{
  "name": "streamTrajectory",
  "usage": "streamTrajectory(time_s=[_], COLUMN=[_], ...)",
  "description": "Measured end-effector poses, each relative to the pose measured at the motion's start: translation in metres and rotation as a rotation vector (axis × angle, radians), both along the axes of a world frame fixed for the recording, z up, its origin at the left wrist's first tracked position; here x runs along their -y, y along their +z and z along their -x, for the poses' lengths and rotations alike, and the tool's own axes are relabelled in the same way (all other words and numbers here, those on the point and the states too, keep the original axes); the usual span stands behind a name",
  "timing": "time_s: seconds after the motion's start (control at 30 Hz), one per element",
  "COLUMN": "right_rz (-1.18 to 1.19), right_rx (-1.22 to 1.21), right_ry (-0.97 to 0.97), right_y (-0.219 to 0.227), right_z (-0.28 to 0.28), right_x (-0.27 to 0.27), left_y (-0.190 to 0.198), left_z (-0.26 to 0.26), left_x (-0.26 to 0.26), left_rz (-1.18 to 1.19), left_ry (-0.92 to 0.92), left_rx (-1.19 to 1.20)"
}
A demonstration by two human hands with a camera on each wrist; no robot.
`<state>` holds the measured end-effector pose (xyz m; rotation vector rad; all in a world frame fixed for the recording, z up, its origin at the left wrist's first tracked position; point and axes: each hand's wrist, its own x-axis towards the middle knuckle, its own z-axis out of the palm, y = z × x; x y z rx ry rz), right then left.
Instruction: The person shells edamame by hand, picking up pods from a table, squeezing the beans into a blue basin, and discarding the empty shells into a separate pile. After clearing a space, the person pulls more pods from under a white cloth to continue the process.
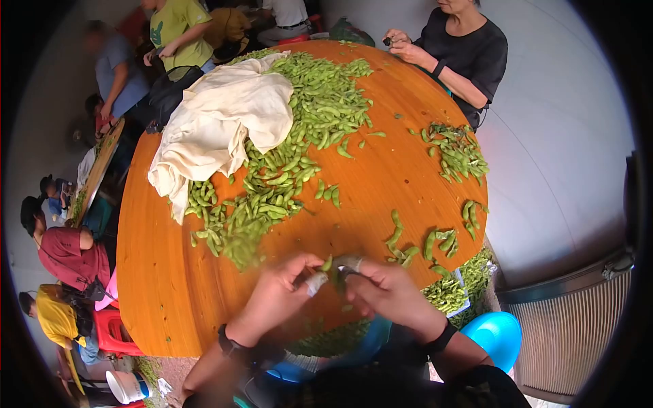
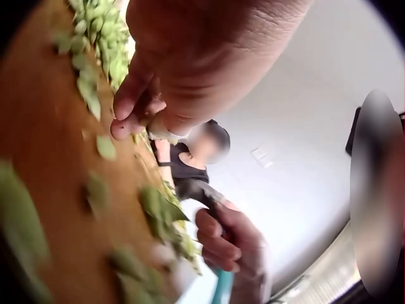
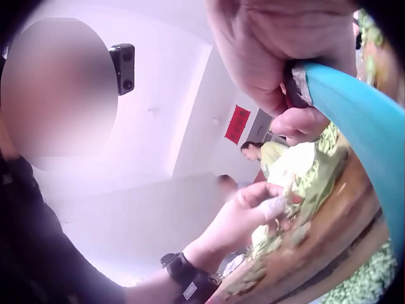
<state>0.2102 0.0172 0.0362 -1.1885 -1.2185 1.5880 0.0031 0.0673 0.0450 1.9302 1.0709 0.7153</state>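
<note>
Hands blurred, edges fisheye-warped

Counter (image 1: pixel 163 292): orange-brown, darker wood grain. Edamame pods (image 1: pixel 333 95) beyond left grip (image 1: pixel 275 299): green; pod (image 1: pixel 327 263) in it, same. Cloth (image 1: pixel 221 109) beyond: plain cream. Tool (image 2: pixel 195 190) in right grip (image 1: pixel 391 292): dark grey. Basin (image 1: pixel 495 340) right of right grip: bright blue.

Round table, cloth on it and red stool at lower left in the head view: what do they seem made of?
Table: wood or a wood-look laminate, lightly glossy; streaky grain and dark specks show.
Cloth: matte woven fabric, perhaps cotton, judging by its soft folds.
Stool: likely moulded plastic, smooth; even red colour and rounded openings suggest it.
</note>
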Motion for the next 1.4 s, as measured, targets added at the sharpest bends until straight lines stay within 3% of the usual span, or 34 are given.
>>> streamTrajectory(time_s=[0.03,0.1,0.43,0.5,0.6,1.23,1.33,1.4], right_rz=[0.038,0.035,0.074,0.086,0.114,0.151,0.198,0.235], right_rx=[-0.044,-0.056,-0.084,-0.090,-0.142,-0.217,-0.270,-0.313], right_ry=[0.020,-0.027,-0.063,-0.051,-0.033,-0.099,-0.120,-0.112], right_y=[-0.002,0.001,-0.003,-0.001,0.004,0.008,0.011,0.009], right_z=[0.005,0.009,0.018,0.018,0.018,0.035,0.035,0.034], right_x=[-0.001,-0.001,0.003,0.003,0.003,0.012,0.012,0.008], left_y=[-0.008,-0.011,-0.023,-0.024,-0.020,-0.014,-0.019,-0.016], left_z=[0.000,-0.001,0.003,0.007,0.010,0.022,0.027,0.023], left_x=[0.003,0.002,-0.004,-0.001,-0.001,-0.005,-0.008,-0.006], left_rz=[0.043,-0.128,-0.212,0.414,0.601,0.891,0.954,0.938], left_ry=[-0.002,-0.035,-0.147,-0.135,-0.108,-0.058,-0.172,-0.110], left_rx=[0.071,0.050,0.054,0.415,0.515,0.617,0.647,0.700])
